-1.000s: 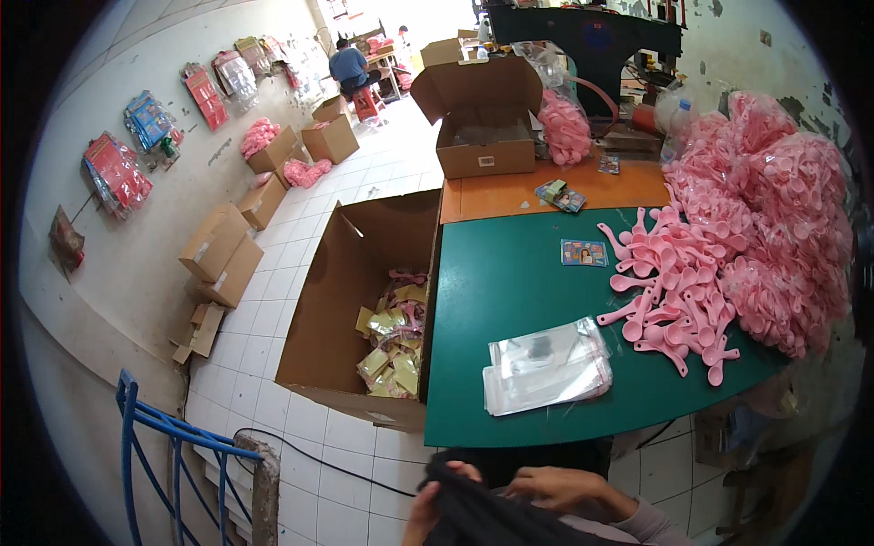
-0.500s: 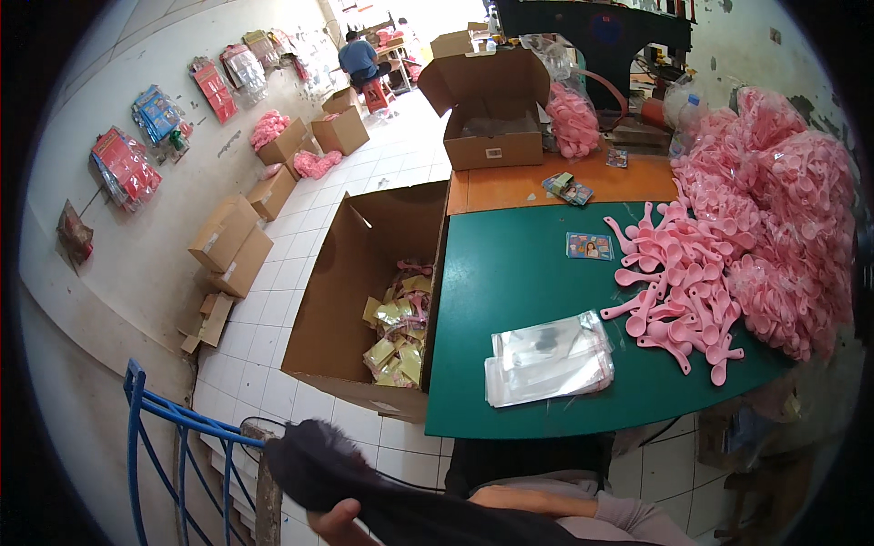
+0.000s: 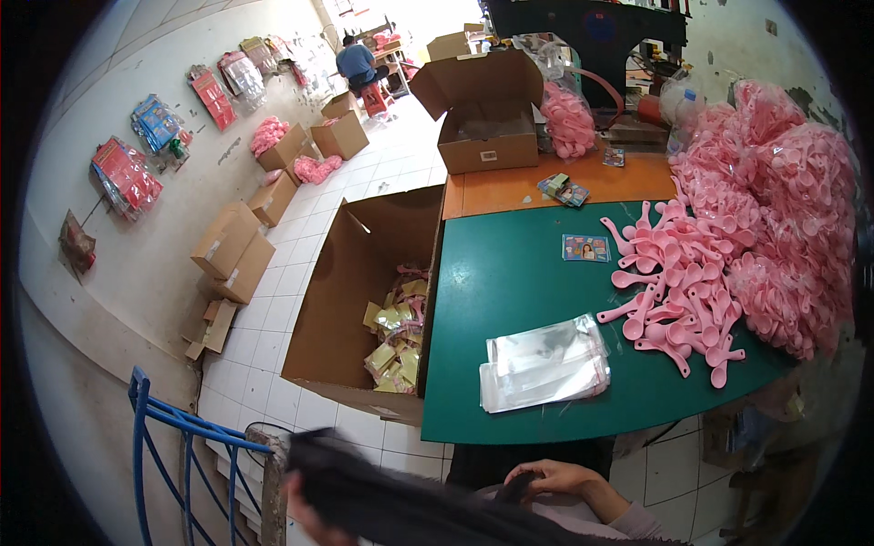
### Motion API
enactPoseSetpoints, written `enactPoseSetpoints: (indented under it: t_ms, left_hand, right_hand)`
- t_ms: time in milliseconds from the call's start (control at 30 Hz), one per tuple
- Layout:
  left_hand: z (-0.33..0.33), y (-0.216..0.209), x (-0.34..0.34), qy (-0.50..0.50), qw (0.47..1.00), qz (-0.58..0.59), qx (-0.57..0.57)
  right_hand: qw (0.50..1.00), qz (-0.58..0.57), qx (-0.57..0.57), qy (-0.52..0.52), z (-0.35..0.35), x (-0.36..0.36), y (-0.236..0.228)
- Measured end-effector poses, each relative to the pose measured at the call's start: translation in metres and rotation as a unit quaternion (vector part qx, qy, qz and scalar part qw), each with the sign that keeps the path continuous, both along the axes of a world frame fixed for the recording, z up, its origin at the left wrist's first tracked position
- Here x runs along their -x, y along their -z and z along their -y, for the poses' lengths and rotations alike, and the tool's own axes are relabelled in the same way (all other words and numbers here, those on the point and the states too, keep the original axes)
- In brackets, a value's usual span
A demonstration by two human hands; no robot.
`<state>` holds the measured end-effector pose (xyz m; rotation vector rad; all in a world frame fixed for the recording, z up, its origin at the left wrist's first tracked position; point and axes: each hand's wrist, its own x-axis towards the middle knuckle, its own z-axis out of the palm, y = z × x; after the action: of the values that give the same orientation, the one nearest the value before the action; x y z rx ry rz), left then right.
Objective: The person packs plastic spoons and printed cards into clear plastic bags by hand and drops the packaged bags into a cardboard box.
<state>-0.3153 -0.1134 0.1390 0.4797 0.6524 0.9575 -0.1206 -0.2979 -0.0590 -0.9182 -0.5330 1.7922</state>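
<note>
A long piece of black cloth (image 3: 391, 491) stretches across my lap below the table's front edge. My left hand (image 3: 314, 517), blurred by motion, holds its far left end from beneath; most of its fingers are hidden behind the fabric. Farther right, my right hand (image 3: 560, 477) pinches a fold of the same cloth between thumb and fingers. On the green table (image 3: 510, 282) in front of me lie a stack of clear plastic bags (image 3: 546, 364), a heap of pink spoons (image 3: 678, 291) and a small stack of printed cards (image 3: 585, 247).
Left of the table stands a big open carton (image 3: 337, 309) with packed pieces inside. Bulging clear bags of pink spoons (image 3: 792, 200) fill the right side. An open box (image 3: 492, 150) sits at the back. A blue railing (image 3: 196, 419) is at lower left; a person (image 3: 357, 64) sits far off.
My right hand has risen from my lap and taken hold of the black cloth. My left hand has shifted slightly left and down with its end, which now blurs.
</note>
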Motion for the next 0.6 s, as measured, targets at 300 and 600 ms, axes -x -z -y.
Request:
enactPoseSetpoints:
  t_ms: [300, 600]
  left_hand:
    - [0.001, -0.044, -0.073, 0.523, 0.552, 0.468, -0.451]
    - [0.049, 0.028, -0.101, 0.616, 0.57, 0.478, -0.258]
  right_hand:
    - [0.998, -0.056, 0.017, -0.037, 0.002, -0.003, 0.004]
    - [0.985, 0.157, 0.018, 0.064, 0.058, -0.035, -0.049]
